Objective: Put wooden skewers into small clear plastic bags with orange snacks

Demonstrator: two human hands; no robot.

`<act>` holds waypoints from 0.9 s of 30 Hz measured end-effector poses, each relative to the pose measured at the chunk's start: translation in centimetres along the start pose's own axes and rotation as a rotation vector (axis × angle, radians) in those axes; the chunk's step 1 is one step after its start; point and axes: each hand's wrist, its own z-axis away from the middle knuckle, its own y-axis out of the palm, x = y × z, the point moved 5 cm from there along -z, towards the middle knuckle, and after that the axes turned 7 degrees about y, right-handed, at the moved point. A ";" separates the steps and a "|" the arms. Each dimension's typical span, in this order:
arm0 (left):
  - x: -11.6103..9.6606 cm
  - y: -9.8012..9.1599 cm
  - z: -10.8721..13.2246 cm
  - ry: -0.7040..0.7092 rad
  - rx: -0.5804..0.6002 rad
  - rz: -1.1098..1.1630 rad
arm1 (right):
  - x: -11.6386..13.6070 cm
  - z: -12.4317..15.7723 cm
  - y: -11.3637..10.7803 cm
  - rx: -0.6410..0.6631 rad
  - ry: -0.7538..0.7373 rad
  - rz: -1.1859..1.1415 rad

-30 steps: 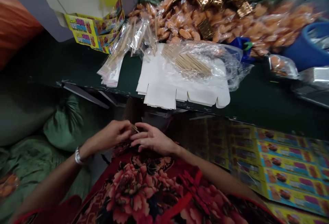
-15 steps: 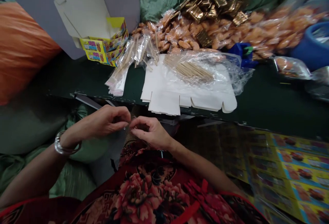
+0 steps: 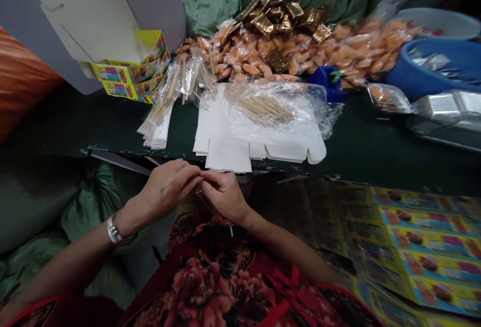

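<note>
My left hand point(image 3: 171, 184), a silver bracelet on its wrist, is closed in a pinch, its fingertips meeting those of my right hand point(image 3: 228, 198) in front of the table edge. The right hand is pinched too. Something thin and perhaps clear shows faintly below the fingers, too small and dim to name. Just beyond the hands, flat white card box blanks point(image 3: 229, 151) lie stacked at the edge. On them rests a clear plastic bag with a bundle of thin wooden sticks point(image 3: 265, 108). Left of it are narrow clear packets of sticks point(image 3: 160, 111).
Yellow printed boxes point(image 3: 131, 79) stand at the left. Behind lie wrapped orange pieces point(image 3: 259, 56) and gold foil packets point(image 3: 285, 21). A blue tape dispenser point(image 3: 326, 84), a blue basin point(image 3: 409, 74) and clear-and-silver packs point(image 3: 443, 111) sit rightward. Printed yellow packaging point(image 3: 432, 247) lies lower right.
My hands, slightly apart before, have come together at the fingertips, and the left fingers have closed. The view has turned to the right, bringing more of the blue basin into sight.
</note>
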 end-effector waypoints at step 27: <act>-0.4 2.2 -0.4 0.034 -0.019 0.024 | 1.3 0.7 -1.1 -0.016 0.001 0.061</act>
